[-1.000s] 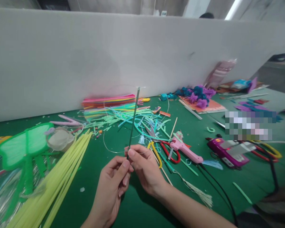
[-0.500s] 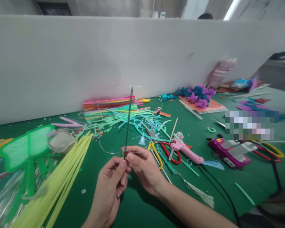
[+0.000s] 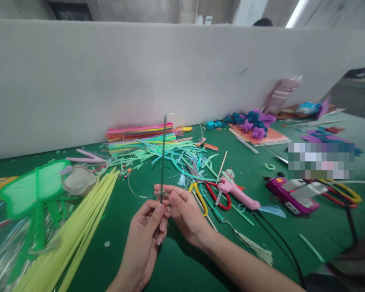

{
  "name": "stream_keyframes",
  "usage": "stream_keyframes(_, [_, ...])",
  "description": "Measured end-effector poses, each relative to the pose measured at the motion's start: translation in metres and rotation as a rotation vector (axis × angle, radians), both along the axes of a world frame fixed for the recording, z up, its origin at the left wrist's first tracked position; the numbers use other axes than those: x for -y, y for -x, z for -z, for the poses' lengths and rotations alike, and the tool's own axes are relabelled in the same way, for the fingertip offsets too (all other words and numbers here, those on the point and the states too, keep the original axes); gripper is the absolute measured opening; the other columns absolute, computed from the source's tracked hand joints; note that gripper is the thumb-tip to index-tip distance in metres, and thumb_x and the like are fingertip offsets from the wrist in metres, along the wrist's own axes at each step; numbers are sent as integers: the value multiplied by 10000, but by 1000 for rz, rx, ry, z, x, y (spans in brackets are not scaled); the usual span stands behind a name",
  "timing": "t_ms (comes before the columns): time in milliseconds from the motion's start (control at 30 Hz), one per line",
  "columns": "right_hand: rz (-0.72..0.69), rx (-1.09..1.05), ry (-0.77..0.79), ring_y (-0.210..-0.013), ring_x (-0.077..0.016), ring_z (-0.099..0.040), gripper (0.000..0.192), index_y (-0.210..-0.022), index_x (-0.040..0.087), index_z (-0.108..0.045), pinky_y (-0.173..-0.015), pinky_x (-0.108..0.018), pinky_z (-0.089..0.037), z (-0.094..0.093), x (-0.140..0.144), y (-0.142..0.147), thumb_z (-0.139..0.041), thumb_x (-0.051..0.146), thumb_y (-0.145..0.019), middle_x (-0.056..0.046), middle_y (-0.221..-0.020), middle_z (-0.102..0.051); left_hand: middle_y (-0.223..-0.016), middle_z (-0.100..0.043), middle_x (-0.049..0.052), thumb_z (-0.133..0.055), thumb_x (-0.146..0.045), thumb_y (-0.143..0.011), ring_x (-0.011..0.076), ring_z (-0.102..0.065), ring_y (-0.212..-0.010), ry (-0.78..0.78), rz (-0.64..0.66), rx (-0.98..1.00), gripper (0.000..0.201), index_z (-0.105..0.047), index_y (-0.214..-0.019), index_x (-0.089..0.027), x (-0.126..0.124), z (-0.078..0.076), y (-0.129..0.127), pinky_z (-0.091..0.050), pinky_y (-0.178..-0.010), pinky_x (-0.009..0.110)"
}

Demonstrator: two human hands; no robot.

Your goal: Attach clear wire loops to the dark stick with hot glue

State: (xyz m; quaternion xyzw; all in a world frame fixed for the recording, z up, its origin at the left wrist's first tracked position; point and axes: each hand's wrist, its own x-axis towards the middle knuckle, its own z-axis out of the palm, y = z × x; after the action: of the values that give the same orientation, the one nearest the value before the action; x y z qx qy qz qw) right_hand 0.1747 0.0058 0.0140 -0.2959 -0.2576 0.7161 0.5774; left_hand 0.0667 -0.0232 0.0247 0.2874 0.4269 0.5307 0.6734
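Both hands are pinching one thin dark green rod (image 3: 163, 158) at its lower end, holding it upright above the green table (image 3: 176, 259): left hand (image 3: 146, 239) fingertips closed on it, right hand (image 3: 185, 213) likewise, with scissors (image 3: 211, 192) lying just beside.

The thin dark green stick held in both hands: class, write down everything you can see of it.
The thin dark green stick is slim, straight and stands nearly upright above the green table. Its material cannot be told. The left hand and right hand pinch its lower end between fingertips. Its top reaches up before the white partition. A fine clear thread seems to loop near it.
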Motion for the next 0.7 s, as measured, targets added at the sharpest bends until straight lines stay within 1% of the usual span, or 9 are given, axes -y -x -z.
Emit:
stream_keyframes(67, [-36,-25,-23,-772,-120,-607,549,-1020,200,-767,-683,-242,-500,1,1,-1,-831,578,-627,-68,-991,-707,-619,-544,-44,-817,-382,-732,26,-401,-492,-1,-15,16,293,-628,-751,-159,-1,-1,3,-299,-408,111])
stream_keyframes(100, [-40,-27,-34,-820,-129,-614,554,-1048,199,-760,-714,-245,-497,1,1,-2,-802,595,-663,-69,-1003,-697,-621,-544,-45,-820,-376,-729,25,-403,-496,-1,-24,22,293,-625,-749,-158,-2,-1,4,-303,-411,109])
stream_keyframes(200, [-10,10,-35,-874,-146,-614,500,-1028,199,-763,-746,-256,-477,-1,1,-5,-744,603,-735,-59,-975,-677,-643,-545,-44,-830,-363,-718,23,-402,-501,1,-49,32,296,-622,-749,-155,-3,-2,8,-303,-412,109])
stream_keyframes(300, [24,34,-25,-887,-151,-600,484,-1019,211,-762,-751,-261,-463,-2,0,-9,-727,610,-746,-53,-977,-670,-666,-541,-42,-833,-367,-713,20,-403,-506,5,-62,35,297,-642,-780,-149,-4,-3,10,-301,-408,108])
stream_keyframes(400, [68,51,-54,-903,-149,-584,402,-1032,236,-755,-746,-251,-454,-1,-1,-10,-737,537,-766,-43,-992,-672,-683,-544,-38,-833,-371,-711,19,-404,-511,10,-65,40,300,-656,-806,-147,-4,-3,10,-300,-404,106])
stream_keyframes(500, [83,90,-114,-946,-158,-575,270,-1003,241,-758,-760,-246,-447,0,-1,-12,-748,358,-760,-39,-995,-678,-681,-538,-40,-827,-373,-716,15,-378,-496,16,-53,47,299,-657,-804,-144,-3,-5,11,-272,-384,104])
stream_keyframes(533, [51,87,-144,-976,-166,-571,286,-1018,244,-755,-780,-251,-449,0,-1,-14,-743,288,-735,-40,-1022,-678,-679,-535,-41,-825,-378,-717,12,-363,-488,18,-47,51,301,-656,-800,-143,-3,-6,12,-258,-375,104])
stream_keyframes(633, [-141,-6,-228,-1075,-202,-552,508,-1145,253,-716,-844,-287,-462,-3,-1,-20,-691,168,-646,-57,-1145,-663,-675,-527,-46,-822,-403,-713,4,-310,-462,24,-25,62,319,-656,-794,-143,-2,-9,15,-221,-352,106])
stream_keyframes(700, [-197,-21,-211,-1047,-195,-563,512,-1149,242,-716,-820,-285,-470,-5,-4,-24,-672,162,-645,-64,-1132,-665,-659,-519,-53,-824,-420,-705,0,-279,-448,27,-10,62,330,-662,-792,-147,-2,-10,16,-207,-345,105])
